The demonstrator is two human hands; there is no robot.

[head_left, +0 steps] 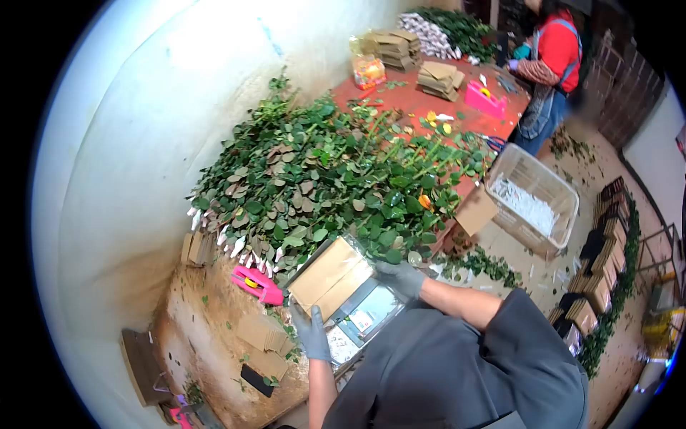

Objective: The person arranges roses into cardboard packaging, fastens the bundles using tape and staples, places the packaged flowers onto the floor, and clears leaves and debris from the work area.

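Note:
In grey gloves, both my hands hold a brown cardboard piece [330, 280] with clear plastic film about it, near my body at the table edge. My left hand [311, 334] grips its lower left corner, thumb lying on the front. At the right edge, my right hand [401, 279] has its fingers closed on the film, partly hidden. Below the cardboard is a dark flat panel with a white label [362, 319]; I cannot tell if it belongs to the held piece. A pink tape dispenser [257, 286] stands left of it. Beyond lies a big heap of leafy rose stems [321, 179].
Cardboard pieces [263, 334] and a black phone-like slab [257, 380] lie on the worn table [207, 343]. A plastic crate [532, 196] stands right. Wrapped bundles [597, 275] line the floor. At the red table [414, 107] stands a person in red [557, 57].

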